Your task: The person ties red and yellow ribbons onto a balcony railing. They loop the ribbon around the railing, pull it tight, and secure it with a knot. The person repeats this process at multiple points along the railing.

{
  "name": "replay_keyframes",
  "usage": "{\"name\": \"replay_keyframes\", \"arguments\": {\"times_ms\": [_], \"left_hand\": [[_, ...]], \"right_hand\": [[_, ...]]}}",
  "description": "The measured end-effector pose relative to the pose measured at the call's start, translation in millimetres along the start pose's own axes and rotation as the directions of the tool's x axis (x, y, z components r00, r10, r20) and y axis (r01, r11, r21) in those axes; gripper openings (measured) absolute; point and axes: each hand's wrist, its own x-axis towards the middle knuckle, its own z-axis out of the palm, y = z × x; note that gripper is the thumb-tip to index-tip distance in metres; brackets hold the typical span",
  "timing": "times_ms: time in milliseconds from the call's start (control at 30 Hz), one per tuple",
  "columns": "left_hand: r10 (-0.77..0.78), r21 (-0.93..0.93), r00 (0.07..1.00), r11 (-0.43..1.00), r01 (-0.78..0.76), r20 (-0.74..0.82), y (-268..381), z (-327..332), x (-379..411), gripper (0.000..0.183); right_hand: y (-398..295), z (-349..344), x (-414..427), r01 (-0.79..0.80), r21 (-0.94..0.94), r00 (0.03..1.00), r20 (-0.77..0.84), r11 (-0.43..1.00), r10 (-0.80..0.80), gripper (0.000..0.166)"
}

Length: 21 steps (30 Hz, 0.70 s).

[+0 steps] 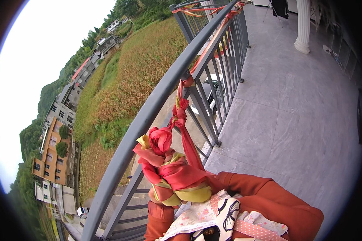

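Note:
A large bundle of knotted red and yellow fabric point(181, 174) is gathered in front of me beside the grey metal railing point(166, 87). My left hand point(155, 198) grips the underside of the bundle, mostly covered by the cloth. At the right, an orange-brown sleeve point(247, 182) reaches into the fabric, and my right hand is hidden behind it. From the bundle, a twisted strip with a knot point(179, 116) runs up to a railing post, where the cloth is wrapped around point(187, 82).
More red and yellow cloth point(212, 42) runs along the railing towards the far corner. Grey floor tiles point(277, 120) lie to the right, with a white fluted column point(303, 27). Beyond the railing is a drop to the ground, with a parked white car point(209, 93).

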Motion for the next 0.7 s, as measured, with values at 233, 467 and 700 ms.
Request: {"name": "replay_keyframes", "arguments": {"times_ms": [233, 467, 700], "left_hand": [[-0.343, -0.356, 0.937, 0.869, 0.344, 0.067, -47.0, -114.4, -44.1, 0.064], [-0.35, -0.361, 0.932, 0.861, 0.358, 0.09, -55.9, -124.8, -30.7, 0.054], [-0.365, -0.335, 0.918, 0.855, 0.397, 0.155, -52.1, -108.2, -26.4, 0.056]], "right_hand": [[8.2, -42.0, -68.8, -0.009, -0.088, 0.996, 0.092, 0.996, 0.017, 0.056], [12.4, -101.5, -165.7, -0.078, -0.125, 0.997, 0.006, 0.989, 0.079, 0.054], [-114.3, -74.9, -276.8, -0.307, 0.014, 0.951, 0.03, 0.952, 0.307, 0.036]]}}
